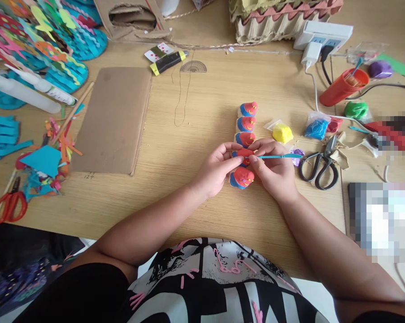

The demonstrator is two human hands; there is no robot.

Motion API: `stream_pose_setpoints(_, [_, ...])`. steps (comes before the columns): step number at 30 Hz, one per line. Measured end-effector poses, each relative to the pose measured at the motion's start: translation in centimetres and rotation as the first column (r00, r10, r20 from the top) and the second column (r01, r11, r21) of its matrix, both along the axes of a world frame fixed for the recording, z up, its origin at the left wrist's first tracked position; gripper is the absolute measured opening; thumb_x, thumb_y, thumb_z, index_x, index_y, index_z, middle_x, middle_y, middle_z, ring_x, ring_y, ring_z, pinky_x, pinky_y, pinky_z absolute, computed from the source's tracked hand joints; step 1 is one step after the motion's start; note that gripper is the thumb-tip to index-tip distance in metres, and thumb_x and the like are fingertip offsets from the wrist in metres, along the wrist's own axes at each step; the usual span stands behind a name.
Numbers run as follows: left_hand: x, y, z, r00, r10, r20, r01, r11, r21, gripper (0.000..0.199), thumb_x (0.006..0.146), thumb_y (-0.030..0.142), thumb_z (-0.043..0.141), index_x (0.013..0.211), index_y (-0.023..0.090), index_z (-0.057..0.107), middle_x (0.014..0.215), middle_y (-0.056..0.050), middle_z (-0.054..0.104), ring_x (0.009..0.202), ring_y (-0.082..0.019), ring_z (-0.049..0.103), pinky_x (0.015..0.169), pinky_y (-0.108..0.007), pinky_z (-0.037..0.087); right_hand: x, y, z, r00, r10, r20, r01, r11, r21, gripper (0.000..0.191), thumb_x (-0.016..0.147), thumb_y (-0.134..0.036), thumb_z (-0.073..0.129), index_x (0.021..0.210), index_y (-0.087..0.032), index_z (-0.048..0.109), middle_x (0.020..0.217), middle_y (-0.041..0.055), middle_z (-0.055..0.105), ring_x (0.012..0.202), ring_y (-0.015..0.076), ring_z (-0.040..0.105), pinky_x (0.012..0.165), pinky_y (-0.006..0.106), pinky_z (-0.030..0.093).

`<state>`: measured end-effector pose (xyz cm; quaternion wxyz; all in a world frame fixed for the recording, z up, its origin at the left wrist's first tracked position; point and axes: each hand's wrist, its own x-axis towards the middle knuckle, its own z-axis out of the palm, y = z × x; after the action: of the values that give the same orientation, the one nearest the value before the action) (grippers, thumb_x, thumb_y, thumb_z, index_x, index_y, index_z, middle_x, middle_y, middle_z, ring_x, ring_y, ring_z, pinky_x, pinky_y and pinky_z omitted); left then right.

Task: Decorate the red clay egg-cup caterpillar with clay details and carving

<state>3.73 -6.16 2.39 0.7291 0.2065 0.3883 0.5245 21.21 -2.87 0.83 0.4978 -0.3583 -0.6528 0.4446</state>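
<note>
A row of several red and blue clay-covered lumps (242, 177) runs away from me on the wooden table, with small yellow details on their red parts. My right hand (276, 168) pinches a thin blue modelling tool (276, 156), its flat end pointing right and its other end over the second-nearest lump. My left hand (217, 169) is closed at the left side of that same lump, fingertips against it. The fingers partly cover this lump. The nearest lump has a purple dot and yellow marks.
Black scissors (318, 168), yellow clay (282, 133) and bagged blue clay (317, 127) lie right of my hands. A red cup (344, 87) and power strip (323, 36) stand farther back. Cardboard (111, 119), paper scraps (42, 161) and red scissors (9, 205) are on the left.
</note>
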Motion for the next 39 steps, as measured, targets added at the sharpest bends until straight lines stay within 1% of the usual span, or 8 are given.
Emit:
stream_pose_setpoints(4, [0.00, 0.03, -0.10, 1.000, 0.001, 0.025, -0.001, 1.000, 0.002, 0.037, 0.079, 0.019, 0.094, 0.105, 0.019, 0.068, 0.097, 0.000, 0.082, 0.081, -0.011, 0.077, 0.072, -0.024, 0.060, 0.04, -0.02, -0.10, 1.000, 0.010, -0.006, -0.010, 1.000, -0.011, 0.018, 0.096, -0.037, 0.080, 0.091, -0.027, 0.066, 0.109, 0.0056, 0.073, 0.103, 0.0233, 0.071, 0.097, 0.045, 0.057])
stream_pose_setpoints(9, [-0.02, 0.02, -0.13, 0.999, 0.005, 0.032, -0.005, 1.000, 0.003, 0.037, 0.078, 0.019, 0.094, 0.105, 0.019, 0.069, 0.096, 0.000, 0.083, 0.082, -0.011, 0.077, 0.072, -0.024, 0.060, 0.01, 0.17, -0.10, 1.000, 0.004, -0.013, -0.003, 1.000, 0.014, 0.021, 0.096, -0.041, 0.081, 0.092, -0.028, 0.065, 0.107, 0.0036, 0.074, 0.103, 0.0227, 0.071, 0.098, 0.045, 0.057])
stream_pose_setpoints(18, [-0.02, 0.03, -0.19, 1.000, -0.003, 0.017, 0.003, 1.000, 0.002, 0.038, 0.078, 0.021, 0.095, 0.106, 0.020, 0.068, 0.100, -0.001, 0.083, 0.087, -0.014, 0.078, 0.078, -0.029, 0.061, -0.10, 0.21, 0.11, 1.000, 0.008, -0.023, -0.007, 1.000, 0.017, 0.023, 0.095, -0.043, 0.081, 0.090, -0.029, 0.064, 0.105, 0.0036, 0.074, 0.103, 0.0231, 0.070, 0.097, 0.046, 0.059])
stream_pose_setpoints(22, [-0.04, 0.03, -0.19, 1.000, -0.003, 0.019, 0.003, 1.000, 0.007, 0.039, 0.078, 0.021, 0.095, 0.106, 0.020, 0.068, 0.100, -0.001, 0.083, 0.086, -0.013, 0.078, 0.077, -0.027, 0.061, -0.07, 0.21, 0.03, 1.000, 0.007, -0.019, -0.007, 1.000, 0.018, 0.022, 0.095, -0.042, 0.081, 0.090, -0.029, 0.064, 0.106, 0.0038, 0.074, 0.104, 0.0235, 0.070, 0.098, 0.047, 0.058])
stream_pose_setpoints(28, [0.01, -0.02, -0.03, 1.000, 0.004, 0.018, -0.004, 1.000, -0.001, 0.039, 0.077, 0.021, 0.095, 0.105, 0.020, 0.068, 0.098, 0.000, 0.084, 0.083, -0.012, 0.078, 0.072, -0.024, 0.061, -0.02, 0.22, -0.11, 1.000, 0.012, -0.003, -0.012, 0.999, 0.040, 0.017, 0.096, -0.037, 0.080, 0.092, -0.028, 0.066, 0.107, 0.0041, 0.074, 0.104, 0.0234, 0.071, 0.099, 0.047, 0.057])
stream_pose_setpoints(32, [0.09, -0.09, 0.05, 1.000, 0.013, 0.009, -0.013, 1.000, -0.007, 0.039, 0.077, 0.020, 0.095, 0.106, 0.019, 0.068, 0.097, 0.000, 0.083, 0.081, -0.011, 0.078, 0.069, -0.022, 0.060, 0.02, 0.22, -0.11, 1.000, 0.000, 0.010, -0.001, 0.999, 0.049, 0.018, 0.096, -0.038, 0.080, 0.091, -0.028, 0.065, 0.107, 0.0042, 0.074, 0.104, 0.0235, 0.071, 0.098, 0.047, 0.057])
stream_pose_setpoints(39, [0.08, -0.06, -0.15, 1.000, 0.004, 0.025, -0.004, 1.000, 0.006, 0.041, 0.077, 0.021, 0.096, 0.107, 0.019, 0.067, 0.096, 0.000, 0.083, 0.082, -0.011, 0.078, 0.071, -0.023, 0.059, -0.01, 0.11, 0.06, 1.000, -0.008, 0.016, 0.007, 0.998, 0.056, 0.019, 0.096, -0.039, 0.080, 0.092, -0.028, 0.065, 0.105, 0.0037, 0.074, 0.103, 0.0227, 0.070, 0.098, 0.046, 0.057])
